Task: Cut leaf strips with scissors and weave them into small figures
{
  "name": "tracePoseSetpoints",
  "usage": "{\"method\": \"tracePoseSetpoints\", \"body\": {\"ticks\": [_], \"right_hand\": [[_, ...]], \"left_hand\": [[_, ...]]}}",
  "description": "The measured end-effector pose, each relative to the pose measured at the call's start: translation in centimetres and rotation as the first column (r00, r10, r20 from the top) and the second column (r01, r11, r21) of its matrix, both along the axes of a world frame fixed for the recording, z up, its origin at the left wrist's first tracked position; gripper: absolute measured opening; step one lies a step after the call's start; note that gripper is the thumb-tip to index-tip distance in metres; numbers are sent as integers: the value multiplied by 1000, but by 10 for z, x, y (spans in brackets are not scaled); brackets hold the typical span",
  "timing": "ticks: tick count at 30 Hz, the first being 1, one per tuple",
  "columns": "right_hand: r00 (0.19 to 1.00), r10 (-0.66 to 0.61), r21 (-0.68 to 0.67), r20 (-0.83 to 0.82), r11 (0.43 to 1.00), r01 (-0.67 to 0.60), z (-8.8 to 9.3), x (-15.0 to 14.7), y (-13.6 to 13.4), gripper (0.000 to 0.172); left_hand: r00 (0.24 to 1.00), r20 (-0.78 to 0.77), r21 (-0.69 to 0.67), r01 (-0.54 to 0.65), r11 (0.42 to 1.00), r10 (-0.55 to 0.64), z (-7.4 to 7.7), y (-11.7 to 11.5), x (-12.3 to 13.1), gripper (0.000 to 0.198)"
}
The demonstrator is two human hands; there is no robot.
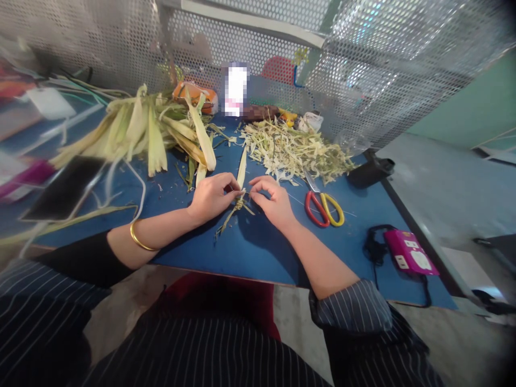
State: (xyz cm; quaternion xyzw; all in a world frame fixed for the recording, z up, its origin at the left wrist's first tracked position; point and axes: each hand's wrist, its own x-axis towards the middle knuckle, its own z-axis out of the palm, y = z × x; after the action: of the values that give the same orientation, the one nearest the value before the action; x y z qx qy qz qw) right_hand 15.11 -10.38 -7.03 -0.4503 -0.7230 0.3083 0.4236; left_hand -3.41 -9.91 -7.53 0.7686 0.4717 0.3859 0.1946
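My left hand (pixel 215 198) pinches a small tied bundle of corn husk (pixel 239 203) between thumb and fingertips. One long husk strip (pixel 242 166) rises from the bundle, and thin frayed ends (pixel 224 223) trail below it. Just to the right, my right hand (pixel 274 200) has thumb and forefinger closed on a fine pale thread that runs from the bundle. A pair of scissors (pixel 322 203) with one red and one yellow handle lies right of my right hand, its blades toward the husk scraps.
Large husk leaves (pixel 137 129) are heaped at the left back, beside a dark phone-like slab (pixel 64 188). Shredded husk (pixel 294 145) is piled at the right back. A black cylinder (pixel 371 171) and a magenta power strip (pixel 411 252) sit near the right edge. Perforated metal panels (pixel 250 37) stand behind.
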Motion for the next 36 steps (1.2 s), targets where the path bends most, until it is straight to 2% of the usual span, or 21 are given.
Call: {"method": "tracePoseSetpoints", "body": {"ticks": [2,4,10,14,16,21,24,27,30,33,36], "right_hand": [[998,11,21,54,1000,-12,4,2,-1,9],[998,29,-15,57,999,-28,6,5,-2,10],[967,154,-224,-201,954,-199,3,0,-3,12],[951,131,-231,-279,953,-199,-1,-3,0,13],[967,136,-200,-216,963,-181,-1,0,2,12],[976,199,-144,89,972,-186,3,7,2,13],[971,194,-151,139,973,-173,1,7,1,13],[979,134,-144,154,983,-112,-2,7,1,5],[962,88,-65,258,995,-74,-4,9,3,8],[919,85,34,386,994,-106,-3,10,3,7],[904,86,61,420,991,-123,-4,8,2,12]], "left_hand": [[999,34,-61,-13,998,15,0,2,-1,13],[998,62,-109,-22,994,29,0,3,-2,13],[996,86,-146,-18,989,31,0,4,-1,10],[994,106,-165,-2,986,20,-1,5,-1,12],[993,110,-186,-20,982,41,-1,7,-3,14],[991,73,-291,-89,953,115,2,12,-11,18],[991,96,-307,-58,950,91,-1,15,-13,20],[980,188,-322,4,947,60,-6,18,-14,20],[938,340,-394,78,916,67,-7,21,-13,21],[891,450,-443,159,882,65,-3,21,-11,21],[847,531,-453,278,847,6,1,18,-9,21]]}}
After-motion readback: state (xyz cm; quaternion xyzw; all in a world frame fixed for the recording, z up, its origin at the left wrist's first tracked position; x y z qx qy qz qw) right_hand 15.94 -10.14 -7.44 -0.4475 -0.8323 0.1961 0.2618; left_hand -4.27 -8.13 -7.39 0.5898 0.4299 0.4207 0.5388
